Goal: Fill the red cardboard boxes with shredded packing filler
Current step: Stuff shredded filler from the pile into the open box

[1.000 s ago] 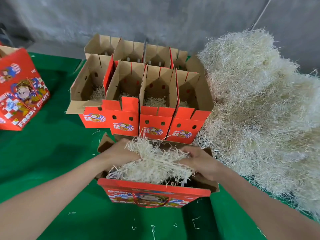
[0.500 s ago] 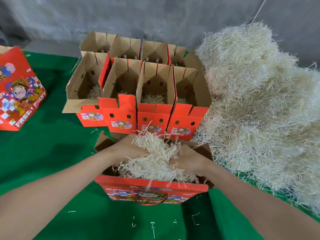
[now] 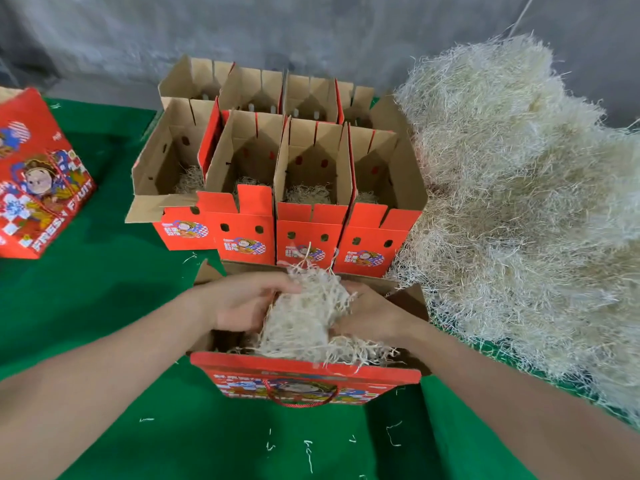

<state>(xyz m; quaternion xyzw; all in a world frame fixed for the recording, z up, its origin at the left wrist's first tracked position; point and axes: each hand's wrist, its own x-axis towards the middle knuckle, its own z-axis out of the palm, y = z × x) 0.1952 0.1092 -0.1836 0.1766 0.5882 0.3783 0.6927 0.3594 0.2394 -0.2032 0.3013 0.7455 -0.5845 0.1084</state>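
Observation:
A red cardboard box (image 3: pixel 304 377) with a rope handle stands open right in front of me on the green cloth. A wad of pale shredded filler (image 3: pixel 304 317) sits in its mouth. My left hand (image 3: pixel 242 303) grips the wad from the left and my right hand (image 3: pixel 370 315) grips it from the right, both inside the box opening. Behind it stand several open red boxes (image 3: pixel 308 233) in two rows, the front ones with a little filler at the bottom. A big heap of loose filler (image 3: pixel 519 209) lies on the right.
A closed red printed box (image 3: pixel 38 181) stands at the far left. The green cloth (image 3: pixel 86 296) covers the table, with stray filler strands near the front. A grey wall (image 3: pixel 311 26) runs behind the boxes.
Both hands have drawn closer together and squeezed the filler into a narrower, taller wad, pushing it lower into the near box.

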